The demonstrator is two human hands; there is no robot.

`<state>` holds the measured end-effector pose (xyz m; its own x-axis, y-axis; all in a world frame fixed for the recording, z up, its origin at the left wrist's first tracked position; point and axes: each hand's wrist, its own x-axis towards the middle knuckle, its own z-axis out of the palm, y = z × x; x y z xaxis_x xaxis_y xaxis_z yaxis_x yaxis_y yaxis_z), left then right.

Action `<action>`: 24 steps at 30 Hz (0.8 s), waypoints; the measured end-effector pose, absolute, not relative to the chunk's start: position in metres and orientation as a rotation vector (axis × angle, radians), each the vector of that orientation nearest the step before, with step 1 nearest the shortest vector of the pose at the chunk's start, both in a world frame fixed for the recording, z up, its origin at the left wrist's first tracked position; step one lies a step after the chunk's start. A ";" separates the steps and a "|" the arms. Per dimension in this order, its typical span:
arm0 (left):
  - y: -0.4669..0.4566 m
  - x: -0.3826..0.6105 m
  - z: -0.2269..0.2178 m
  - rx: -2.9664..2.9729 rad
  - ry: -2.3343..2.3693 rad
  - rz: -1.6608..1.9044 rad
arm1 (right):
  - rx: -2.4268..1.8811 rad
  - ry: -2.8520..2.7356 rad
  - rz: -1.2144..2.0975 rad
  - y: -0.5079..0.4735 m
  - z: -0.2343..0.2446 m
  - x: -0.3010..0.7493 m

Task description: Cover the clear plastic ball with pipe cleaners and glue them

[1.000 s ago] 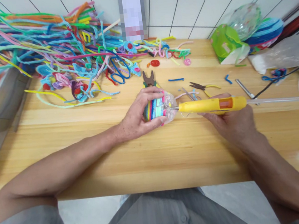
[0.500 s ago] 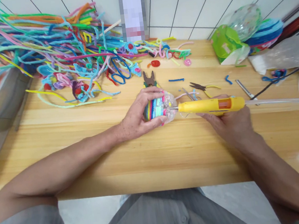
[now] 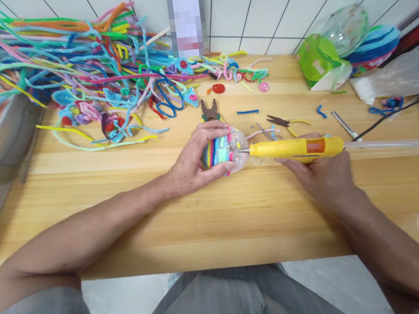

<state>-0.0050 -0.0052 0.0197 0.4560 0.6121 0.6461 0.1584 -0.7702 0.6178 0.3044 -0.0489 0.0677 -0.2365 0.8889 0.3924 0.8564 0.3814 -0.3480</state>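
Note:
My left hand [image 3: 195, 161] is closed around a clear plastic bottle piece [image 3: 221, 149] banded with rainbow-coloured pipe cleaners, lying on its side with its clear end to the right. My right hand [image 3: 320, 169] grips a yellow hot glue gun [image 3: 295, 148] from below, and a clear glue stick [image 3: 389, 144] sticks out of its back. The metal nozzle points left and meets or nearly meets the clear end of the banded piece. Just behind my left hand lie pliers [image 3: 210, 110] with dark jaws. My right hand's fingertips are partly hidden by the gun.
A large heap of coloured pipe cleaners [image 3: 81, 60] fills the back left. Yellow-handled long-nose pliers [image 3: 279, 120] and a short blue pipe cleaner piece [image 3: 248, 112] lie behind the gun. A green packet [image 3: 317, 61] and a clear plastic bag [image 3: 400, 75] stand at the back right. A black cable [image 3: 382, 118] crosses the right side.

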 end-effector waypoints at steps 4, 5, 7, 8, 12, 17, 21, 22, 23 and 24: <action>-0.006 -0.005 0.020 2.235 0.643 1.263 | -1.501 -2.127 0.071 -0.049 0.067 0.306; -0.006 -0.005 0.020 2.238 0.645 1.262 | -1.503 -2.129 0.059 -0.049 0.067 0.306; -0.005 -0.005 0.020 2.244 0.649 1.265 | -1.495 -2.137 0.025 -0.050 0.067 0.305; -0.005 -0.005 0.020 2.247 0.643 1.273 | -1.491 -2.147 0.004 -0.051 0.067 0.305; -0.003 -0.005 0.019 2.267 0.573 1.301 | -1.473 -2.159 -0.105 -0.053 0.067 0.303; -0.005 -0.005 0.019 2.239 0.642 1.279 | -1.518 -2.099 -0.090 -0.052 0.061 0.307; -0.006 -0.004 0.019 2.227 0.656 1.264 | -1.511 -2.142 -0.051 -0.054 0.059 0.305; -0.006 -0.003 0.019 2.223 0.649 1.266 | -1.499 -2.150 -0.049 -0.055 0.060 0.303; -0.006 -0.003 0.019 2.217 0.641 1.272 | -1.487 -2.151 -0.050 -0.056 0.062 0.302; -0.006 -0.003 0.019 2.210 0.632 1.280 | -1.479 -2.142 -0.054 -0.056 0.064 0.301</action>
<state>-0.0027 -0.0057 0.0187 0.4486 0.6154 0.6481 0.1403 -0.7647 0.6289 0.3006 -0.0562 0.0635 -0.2591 0.8583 0.4429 0.8794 0.3993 -0.2594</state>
